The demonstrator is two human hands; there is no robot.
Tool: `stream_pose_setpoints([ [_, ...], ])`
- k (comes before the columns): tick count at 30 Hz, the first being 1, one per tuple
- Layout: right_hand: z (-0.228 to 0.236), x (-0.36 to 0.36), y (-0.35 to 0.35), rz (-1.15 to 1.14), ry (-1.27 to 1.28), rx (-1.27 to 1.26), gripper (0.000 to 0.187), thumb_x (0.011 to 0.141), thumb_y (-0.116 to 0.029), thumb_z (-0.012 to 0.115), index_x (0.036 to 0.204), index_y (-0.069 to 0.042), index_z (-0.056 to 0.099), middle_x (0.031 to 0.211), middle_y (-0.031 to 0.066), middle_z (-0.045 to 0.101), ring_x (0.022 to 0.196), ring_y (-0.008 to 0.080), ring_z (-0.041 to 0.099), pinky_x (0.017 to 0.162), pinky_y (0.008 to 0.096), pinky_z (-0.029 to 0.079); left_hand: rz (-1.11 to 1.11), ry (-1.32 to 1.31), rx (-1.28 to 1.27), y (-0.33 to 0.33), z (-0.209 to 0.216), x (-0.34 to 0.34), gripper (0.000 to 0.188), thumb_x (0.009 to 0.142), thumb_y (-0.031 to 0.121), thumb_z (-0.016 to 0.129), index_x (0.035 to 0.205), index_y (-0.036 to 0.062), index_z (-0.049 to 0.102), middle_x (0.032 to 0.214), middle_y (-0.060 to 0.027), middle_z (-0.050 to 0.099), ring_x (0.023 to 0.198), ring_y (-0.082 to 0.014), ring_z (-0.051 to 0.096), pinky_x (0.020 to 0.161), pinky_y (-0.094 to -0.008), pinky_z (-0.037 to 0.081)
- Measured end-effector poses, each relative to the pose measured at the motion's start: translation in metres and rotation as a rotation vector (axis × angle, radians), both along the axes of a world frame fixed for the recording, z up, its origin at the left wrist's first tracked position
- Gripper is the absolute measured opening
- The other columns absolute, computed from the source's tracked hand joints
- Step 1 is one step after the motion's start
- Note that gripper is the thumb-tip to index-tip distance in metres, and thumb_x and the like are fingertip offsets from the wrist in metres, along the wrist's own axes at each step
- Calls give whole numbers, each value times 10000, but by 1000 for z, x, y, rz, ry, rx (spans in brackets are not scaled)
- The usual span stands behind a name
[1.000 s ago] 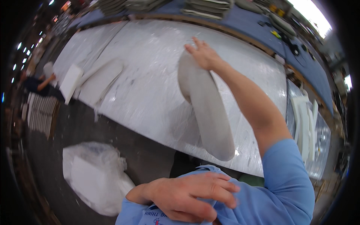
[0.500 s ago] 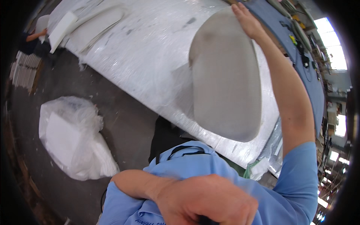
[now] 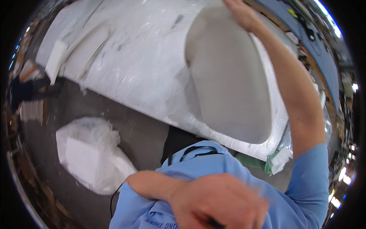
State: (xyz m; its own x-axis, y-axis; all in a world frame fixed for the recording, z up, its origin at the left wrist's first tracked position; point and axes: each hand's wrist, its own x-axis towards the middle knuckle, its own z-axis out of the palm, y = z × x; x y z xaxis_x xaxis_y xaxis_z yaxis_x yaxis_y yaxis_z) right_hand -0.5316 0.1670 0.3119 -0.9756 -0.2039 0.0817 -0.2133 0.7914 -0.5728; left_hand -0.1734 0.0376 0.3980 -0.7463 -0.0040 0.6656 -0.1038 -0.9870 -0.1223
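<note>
A long, rounded grey fabric-covered pad [image 3: 232,80] is raised at an angle over the silvery, film-covered table [image 3: 141,76]; a shadow falls beside its left edge. My right hand [image 3: 242,15] grips the pad's far right rim, its fingertips partly cut off by the top of the view. Close to the camera, in front of my chest, my left hand [image 3: 219,200] is closed with the fingers curled. Something dark shows in its grasp, too little of it to name.
Flat pale pieces [image 3: 85,51] and a white block [image 3: 56,61] lie at the table's far left, near another person [image 3: 23,89]. On the floor at left sits a clear plastic bag [image 3: 91,154] with white pieces inside. A blue-topped surface [image 3: 320,65] runs along the right.
The view has turned, so the table, bag and other person appear shifted. My right hand stays at the pad's rim, and the pad looks slightly more tilted. My left hand remains closed.
</note>
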Motion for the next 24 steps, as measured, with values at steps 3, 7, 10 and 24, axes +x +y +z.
stream_pose_setpoints([
  [3,7,4,11,-27,-13,-33,874,1070,-623,356,1627,43,246,1700,250,247,1585,380,224,1300,405,165,54,-151,-240,-12,14,-8,135,924,31,739,864,-89,728,813,-209,699,509,-238,579,436,-341,418],
  [7,7,5,14,-94,-60,-35,863,1044,-653,384,1645,-44,272,1687,237,287,1571,408,248,1292,434,184,41,144,-362,-27,5,-52,194,941,137,722,1000,-46,742,926,-227,706,665,-291,653,556,-370,512],
  [10,9,13,7,-113,-46,-82,885,1001,-699,425,1642,-97,328,1648,243,374,1548,398,321,1265,456,251,-85,249,-686,-48,-6,-71,196,950,158,734,1070,4,714,1022,-135,707,895,-276,685,839,-391,524],
  [24,15,42,70,-339,-101,-148,862,1038,-627,441,1684,-124,173,1589,246,462,1497,416,406,1225,449,316,-1086,-977,-1266,-26,-352,-10,1145,868,676,751,1575,-72,250,1444,-225,537,1155,-335,663,1002,-450,567],
])
